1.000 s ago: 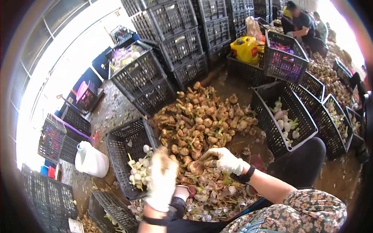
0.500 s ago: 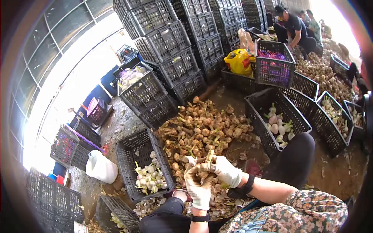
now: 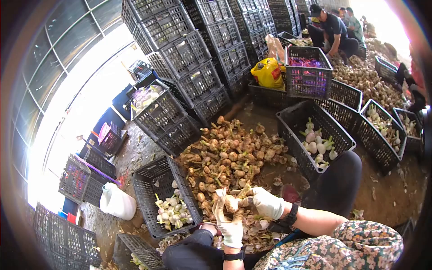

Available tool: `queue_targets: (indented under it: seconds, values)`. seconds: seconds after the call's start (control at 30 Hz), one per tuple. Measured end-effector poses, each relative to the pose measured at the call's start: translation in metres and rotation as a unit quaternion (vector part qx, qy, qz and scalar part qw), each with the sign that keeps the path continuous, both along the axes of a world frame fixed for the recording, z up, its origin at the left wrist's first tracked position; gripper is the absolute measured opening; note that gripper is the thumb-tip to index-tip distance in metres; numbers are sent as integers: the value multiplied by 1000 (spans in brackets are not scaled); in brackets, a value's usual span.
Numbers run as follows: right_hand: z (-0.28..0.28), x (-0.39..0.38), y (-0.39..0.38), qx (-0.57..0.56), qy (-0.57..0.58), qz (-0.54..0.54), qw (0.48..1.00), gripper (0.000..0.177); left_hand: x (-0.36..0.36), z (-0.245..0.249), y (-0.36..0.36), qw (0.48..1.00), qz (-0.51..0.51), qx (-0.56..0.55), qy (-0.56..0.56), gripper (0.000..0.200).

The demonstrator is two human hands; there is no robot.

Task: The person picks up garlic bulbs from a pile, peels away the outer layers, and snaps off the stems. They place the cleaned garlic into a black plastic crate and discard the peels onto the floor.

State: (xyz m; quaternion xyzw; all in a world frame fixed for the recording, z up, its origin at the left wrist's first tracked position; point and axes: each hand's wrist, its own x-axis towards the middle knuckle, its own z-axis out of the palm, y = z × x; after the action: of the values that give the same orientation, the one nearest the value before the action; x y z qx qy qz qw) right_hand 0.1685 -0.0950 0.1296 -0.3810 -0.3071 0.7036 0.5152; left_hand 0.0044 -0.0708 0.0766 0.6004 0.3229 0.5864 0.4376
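My left hand, in a dirty white glove, cups a garlic bulb between thumb and fingers. From the right, my right hand, gloved too, has its fingers closed at the bulb's stem side. Just beyond both hands lies a heap of brown, unpeeled garlic. A black crate at the left holds cleaned white garlic. Another black crate at the right holds more white bulbs. Loose peelings lie under my hands.
Tall stacks of black crates stand behind the heap. A white jug is at the left. A yellow bag sits by a crate with purple netting. A person in dark clothes crouches at the back right.
My left hand's fingers have opened somewhat and its thumb side shows more of the bulb. My right hand has shifted slightly right and down. The whole view has shifted a little.
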Motion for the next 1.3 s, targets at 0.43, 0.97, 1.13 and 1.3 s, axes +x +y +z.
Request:
queue_targets:
  seconds: [0.43, 0.97, 1.13, 1.3]
  values:
    - [-36, 13, -6, 210, -201, -17, 957, 37, 7, 4, -20, 980, -84, -166, -69, 56]
    - [-91, 45, 5, 76, -275, -149, 947, 26, -19, 27, -28, 933, -142, -212, -256, 57]
    - [-66, 6, -15, 177, -164, 35, 970, 62, -8, 17, -33, 972, -89, -158, -152, 58]
    - [-40, -4, -28, 55, 68, 56, 995, 48, -18, 27, -24, 959, 29, 130, 249, 59]
